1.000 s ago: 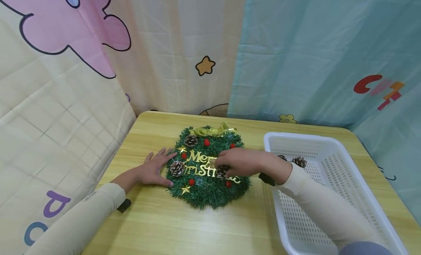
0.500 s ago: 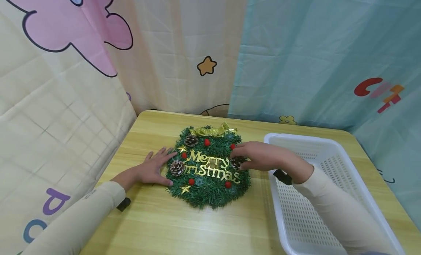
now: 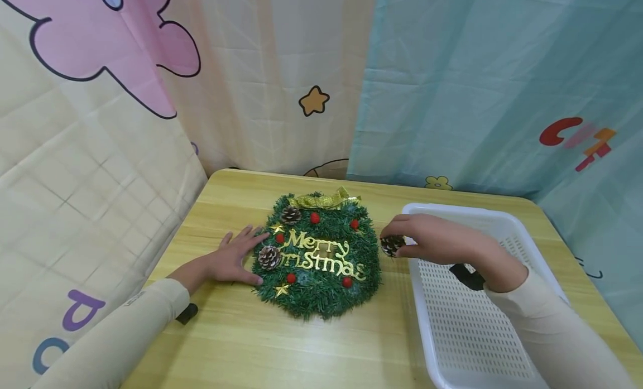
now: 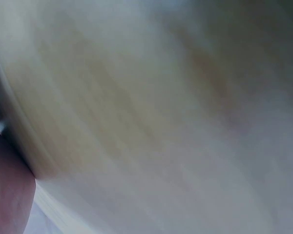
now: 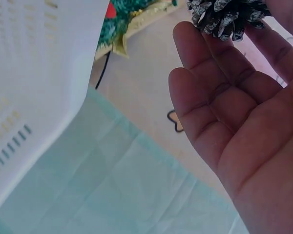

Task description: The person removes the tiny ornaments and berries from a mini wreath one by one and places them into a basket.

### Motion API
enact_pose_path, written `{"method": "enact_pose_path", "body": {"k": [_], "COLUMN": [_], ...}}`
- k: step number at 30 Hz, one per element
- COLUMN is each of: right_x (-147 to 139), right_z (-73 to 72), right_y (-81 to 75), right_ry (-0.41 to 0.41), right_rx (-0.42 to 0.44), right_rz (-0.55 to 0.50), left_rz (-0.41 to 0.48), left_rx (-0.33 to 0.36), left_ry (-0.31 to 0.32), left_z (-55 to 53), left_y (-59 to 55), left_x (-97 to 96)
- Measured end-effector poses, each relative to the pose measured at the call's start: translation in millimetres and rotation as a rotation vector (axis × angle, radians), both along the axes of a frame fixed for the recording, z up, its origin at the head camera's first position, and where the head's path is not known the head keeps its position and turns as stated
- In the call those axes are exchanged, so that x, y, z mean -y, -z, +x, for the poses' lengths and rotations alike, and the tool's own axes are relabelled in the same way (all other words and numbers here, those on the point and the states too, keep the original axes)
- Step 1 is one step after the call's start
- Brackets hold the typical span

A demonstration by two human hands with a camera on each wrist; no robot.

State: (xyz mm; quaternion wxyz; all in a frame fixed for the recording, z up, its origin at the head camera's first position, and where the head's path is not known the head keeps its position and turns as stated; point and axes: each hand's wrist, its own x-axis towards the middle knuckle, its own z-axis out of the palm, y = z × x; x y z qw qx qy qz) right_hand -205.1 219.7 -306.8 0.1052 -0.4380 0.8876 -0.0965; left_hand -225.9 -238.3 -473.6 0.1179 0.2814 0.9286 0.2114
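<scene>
A green tinsel wreath (image 3: 321, 299) with gold "Merry Christmas" lettering (image 3: 301, 240) lies on the table. Pine cones (image 3: 269, 257), red balls (image 3: 315, 217) and gold stars (image 3: 282, 289) decorate it. My left hand (image 3: 235, 259) touches its left edge, fingers spread. Just off the wreath's right side, my right hand (image 3: 427, 239) pinches a white-tipped pine cone (image 3: 392, 245) near the basket's rim. The right wrist view shows this pine cone (image 5: 229, 17) at the fingertips, partly cut off by the frame. The left wrist view is blurred, with only a bit of hand (image 4: 10, 190) showing.
A white perforated plastic basket (image 3: 426, 327) stands on the right of the wooden table (image 3: 301, 355), partly covered by my right arm. A gold ribbon (image 3: 321, 201) tops the wreath. Patterned curtains (image 3: 281, 71) hang behind the table and at its sides.
My right hand has moved right, from over the lettering to beyond the wreath's right edge, carrying the pine cone. My left hand has stayed at the wreath's left edge.
</scene>
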Motion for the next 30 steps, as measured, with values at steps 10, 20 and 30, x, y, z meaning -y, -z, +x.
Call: {"method": "enact_pose_path", "body": {"k": [10,20,30], "right_x": [-32.0,-56.1,-74.2], "right_z": [8.9,6.8,4.7], "right_y": [-9.7,2.7,20.4], "right_ry": [0.088,0.197,0.274], "right_rx": [0.007,0.067,0.135], "right_rz": [-0.007,0.003,-0.010], "left_rz": [0.008,0.014,0.014], "left_rx": [-0.008,-0.007,-0.004], "left_ry": [0.000,-0.003,-0.002], "left_z": [1.1,2.3,1.6], "left_y": [1.1,-1.2,-3.4], "left_x": [0.3,0.3,-1.8]}}
